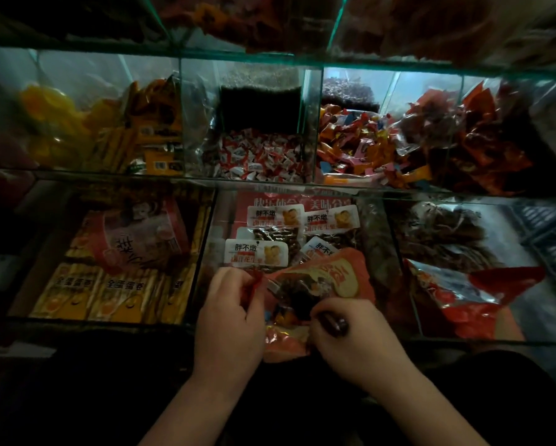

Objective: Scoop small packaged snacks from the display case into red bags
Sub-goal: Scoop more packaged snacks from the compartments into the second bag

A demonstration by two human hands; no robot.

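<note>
Partly filled, I'd say: the left hand pinches open the red bag while the right hand grips a dark packet at its mouth.

The room is dim. A tiered glass display case fills the view, its green-edged panes dividing each level into compartments. Pale bluish light glows behind the middle tier, while the foreground lies in near darkness.

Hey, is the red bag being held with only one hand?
No, the left hand and the right hand both grip the red bag, one on each side of its mouth.
</note>
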